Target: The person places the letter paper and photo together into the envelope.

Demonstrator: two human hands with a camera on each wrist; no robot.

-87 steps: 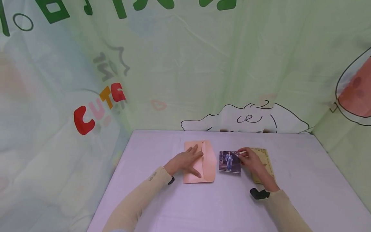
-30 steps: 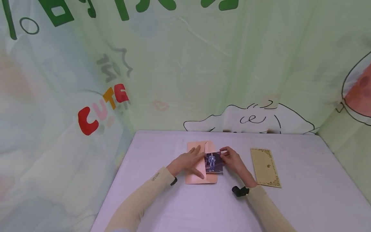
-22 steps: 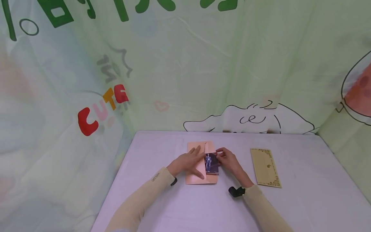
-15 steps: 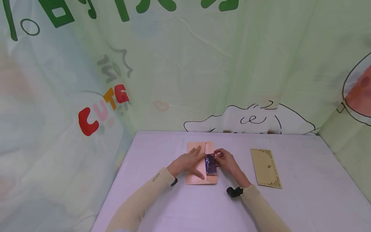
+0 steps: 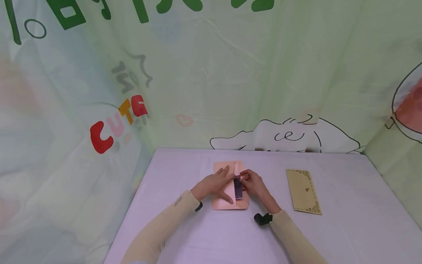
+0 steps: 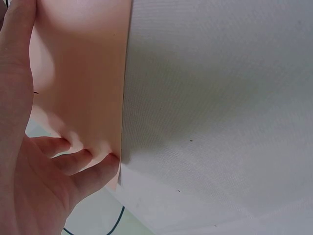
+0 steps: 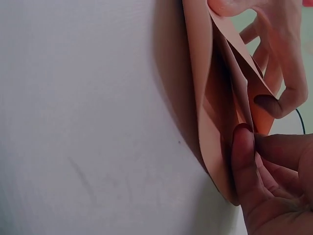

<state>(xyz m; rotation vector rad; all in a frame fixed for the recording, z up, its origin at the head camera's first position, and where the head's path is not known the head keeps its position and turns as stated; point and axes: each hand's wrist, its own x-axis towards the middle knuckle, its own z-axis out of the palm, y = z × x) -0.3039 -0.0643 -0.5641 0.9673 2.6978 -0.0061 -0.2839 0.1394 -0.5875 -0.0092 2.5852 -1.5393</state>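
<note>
A pink paper envelope lies on the table, its flap opened out to the right. My left hand rests on the envelope's body with the fingers spread, also seen over the pink paper in the left wrist view. A photo sits mostly inside the envelope's mouth; only a narrow dark strip of it shows. My right hand pinches the photo's right edge between thumb and fingers. In the right wrist view, the photo's edge stands between the parted layers of the envelope.
A tan card with an ornate brown border lies on the right side of the table. The table has a pale cloth. A printed curtain hangs behind and at both sides.
My right hand has moved left from beside the tan card, carrying the photo over the flap and into the envelope's mouth. My left hand stays on the envelope.
</note>
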